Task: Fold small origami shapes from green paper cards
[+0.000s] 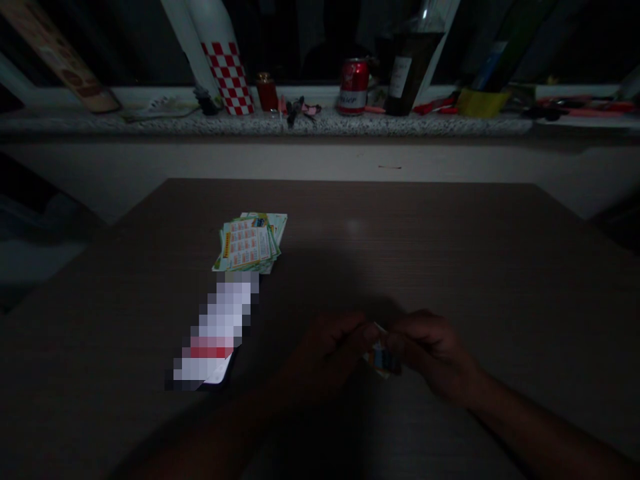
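Observation:
Between my two hands, low over the near middle of the table, is a small printed paper card (384,360), with blue and orange patches on it. My left hand (333,347) pinches its left side between thumb and fingers. From the right, my right hand (435,353) grips the other side, its thumb lying over the card. Much of the card is covered by the fingers, and the light is dim. Farther left lies a loose pile of printed cards (247,243), green-edged with rows of small print. Just in front of the pile rests a lit phone (220,333), its screen blurred out.
Beyond the wooden table (425,240), a granite windowsill (300,127) carries a red-and-white checkered bottle (230,77), a red can (353,87), a dark labelled bottle (407,73), a small red jar (267,92) and a yellow holder (483,102). Dark window panes stand behind.

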A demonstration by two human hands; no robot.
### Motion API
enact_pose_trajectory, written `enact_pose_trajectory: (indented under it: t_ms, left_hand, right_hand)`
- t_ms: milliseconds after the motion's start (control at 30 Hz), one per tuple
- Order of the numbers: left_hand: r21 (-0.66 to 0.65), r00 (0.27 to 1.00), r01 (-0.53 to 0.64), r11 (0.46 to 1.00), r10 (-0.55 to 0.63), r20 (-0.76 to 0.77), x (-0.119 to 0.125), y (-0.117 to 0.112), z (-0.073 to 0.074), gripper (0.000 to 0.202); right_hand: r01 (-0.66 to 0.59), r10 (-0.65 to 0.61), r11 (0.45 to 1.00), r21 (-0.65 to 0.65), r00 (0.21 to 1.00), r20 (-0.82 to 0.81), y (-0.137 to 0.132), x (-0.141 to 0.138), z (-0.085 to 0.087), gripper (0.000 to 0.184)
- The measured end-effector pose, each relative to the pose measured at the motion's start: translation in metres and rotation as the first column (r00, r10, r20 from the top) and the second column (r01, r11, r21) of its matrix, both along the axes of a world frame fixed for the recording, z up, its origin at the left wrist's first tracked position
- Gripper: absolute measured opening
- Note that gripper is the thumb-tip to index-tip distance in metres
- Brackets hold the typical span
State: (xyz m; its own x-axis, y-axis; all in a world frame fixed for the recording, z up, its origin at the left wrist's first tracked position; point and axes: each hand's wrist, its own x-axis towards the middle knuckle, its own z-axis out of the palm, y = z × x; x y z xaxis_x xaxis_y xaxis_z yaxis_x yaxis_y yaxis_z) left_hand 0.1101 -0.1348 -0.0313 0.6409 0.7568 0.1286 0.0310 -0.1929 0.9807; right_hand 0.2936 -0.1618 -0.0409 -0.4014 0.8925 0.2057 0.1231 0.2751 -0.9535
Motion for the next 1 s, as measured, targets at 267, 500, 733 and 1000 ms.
enact_pose_trajectory:
  t_ms: [267,500,733,1000]
  left_hand:
    - [-0.097,0.999,0.031,0.995,-0.028,0.037,0.0001,0.0005,0.0003,0.038]
    - [-0.082,1.000,0.023,0.996,-0.023,0.001,-0.0010,0.0004,-0.0016,0.040]
    - [-0.048,1.000,-0.022,0.999,0.022,-0.007,-0.0002,0.0028,-0.0007,0.038]
    - [-0.117,0.996,-0.084,0.990,0.085,-0.001,0.0034,0.0033,0.0002,0.038]
  right_hand:
    - [-0.076,0.063,0.983,-0.170,0.995,-0.080,0.0004,0.0006,0.0008,0.034]
    - [-0.091,0.074,0.984,-0.155,0.991,-0.109,0.0012,0.0014,0.0024,0.033]
    - [-0.056,0.049,0.994,-0.095,0.996,-0.069,0.0024,0.0028,0.0000,0.040]
    - [-0.020,0.008,0.992,-0.123,0.995,-0.095,0.0034,0.0016,0.0025,0.037]
